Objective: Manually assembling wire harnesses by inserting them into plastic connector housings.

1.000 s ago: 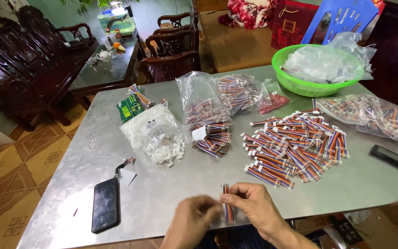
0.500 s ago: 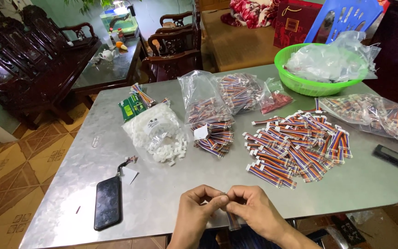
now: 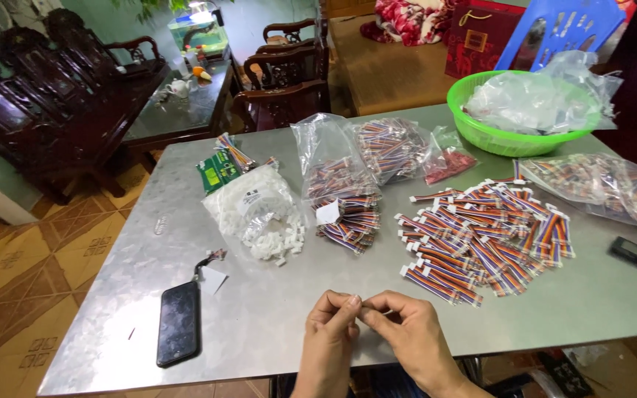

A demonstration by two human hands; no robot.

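Both hands, left (image 3: 331,333) and right (image 3: 407,335), pinch something tiny between fingertips, hidden; cables (image 3: 484,239) ahead look light, floppy: grip connector ends.

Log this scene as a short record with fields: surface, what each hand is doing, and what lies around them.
Surface: bare metal table
Left hand: fingertips pinched against the right hand's, near the table's front edge
Right hand: fingertips meeting the left; whatever is pinched is too small to tell
Right of hands: pile of rainbow ribbon cables
Left of hands: black phone, face up
Middle: bag of white connectors
Far right: green basket of clear bags
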